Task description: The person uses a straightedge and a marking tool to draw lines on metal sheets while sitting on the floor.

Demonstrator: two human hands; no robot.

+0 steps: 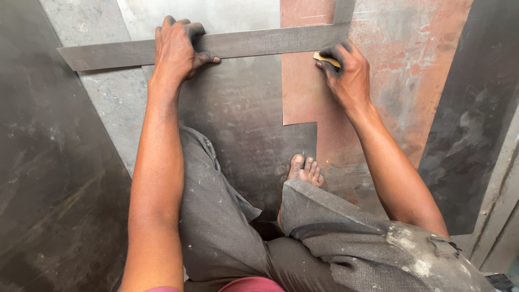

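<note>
Pinched in the right hand (348, 70), a small yellow chalk piece (326, 59) touches the rust-red steel sheet (411, 70).
Left hand (178, 48) presses flat (fingers spread) on the long grey steel ruler (259, 43), lying across far dull, scratched plates.

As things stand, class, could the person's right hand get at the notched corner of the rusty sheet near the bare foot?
Probably yes. The right hand holds a yellow marking piece against the steel square, and the notched corner of the rusty sheet lies just below it with bare metal between; the foot sits lower still.
</note>
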